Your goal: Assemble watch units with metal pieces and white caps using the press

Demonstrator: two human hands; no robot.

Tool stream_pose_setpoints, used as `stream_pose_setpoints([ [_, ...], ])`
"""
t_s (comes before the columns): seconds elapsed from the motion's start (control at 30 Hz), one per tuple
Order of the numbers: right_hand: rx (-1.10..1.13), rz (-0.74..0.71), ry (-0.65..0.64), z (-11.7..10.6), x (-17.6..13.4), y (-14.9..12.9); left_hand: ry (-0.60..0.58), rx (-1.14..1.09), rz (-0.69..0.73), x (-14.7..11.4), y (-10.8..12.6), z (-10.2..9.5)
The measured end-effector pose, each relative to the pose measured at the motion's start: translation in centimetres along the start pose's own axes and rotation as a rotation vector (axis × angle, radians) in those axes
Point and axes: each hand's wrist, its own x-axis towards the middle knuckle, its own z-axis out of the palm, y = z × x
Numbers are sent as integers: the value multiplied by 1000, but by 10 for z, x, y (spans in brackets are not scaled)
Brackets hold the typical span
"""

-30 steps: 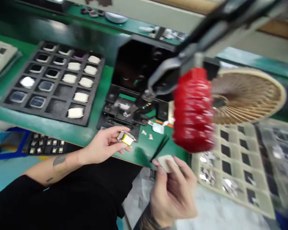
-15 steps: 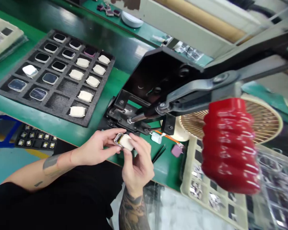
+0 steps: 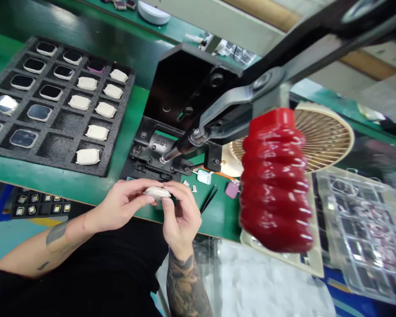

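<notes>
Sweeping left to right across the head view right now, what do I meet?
Black foam tray → left hand → off-white case → right hand → black tweezers → purple piece → red ribbed grip → clear compartment box.

From my head, the one camera looks forward and down over my left hand [image 3: 120, 204] and right hand [image 3: 183, 215] at the bench [image 3: 222, 220], the red grip [image 3: 277, 185] nearest the lens.

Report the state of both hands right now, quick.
Left hand: closed, holding one end of the small white case.
Right hand: closed, holding the other end of the same case.
</notes>
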Motion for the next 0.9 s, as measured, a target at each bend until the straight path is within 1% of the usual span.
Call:
stream_pose_setpoints([
  [0.1, -14, -17, 3, 0, -1, -1, 14, 172, 60, -2, 1, -1],
  [0.2, -47, -33, 9, -1, -3, -2, 62, 396, 235, -6, -1, 1],
  [0.3, -47, -56, -1, -3, -4, -1, 83, 512, 423, -8, -2, 3],
  [0.37, -54, -58, -21, -3, -5, -1, 87, 547, 453, -10, -2, 5],
  [0.4, -64, -57, -28, -3, -4, 0, 91, 544, 428, -10, -2, 5],
  [0.47, -89, -62, -35, -1, -3, -1, 102, 461, 302, -9, 0, 4],
  [0.57, -126, -75, -18, 4, 0, -3, 132, 161, 59, -4, 2, 3],
  [0.63, -154, -83, -6, 7, 1, -6, 158, -31, -35, 0, 3, 2],
  [0.7, -172, -91, -16, 8, 0, -7, 164, -134, -74, 3, 3, 1],
  [0.8, -138, -92, -52, 5, -1, -7, 157, -184, -99, 5, 3, 3],
  [0.83, -125, -89, -25, 1, 0, -7, 156, -190, -101, 5, 3, 3],
  [0.87, -121, -91, 34, -2, 2, -7, 159, -195, -98, 4, 3, 4],
  [0.9, -130, -109, 123, -6, 7, -7, 165, -199, -90, 4, 3, 4],
])
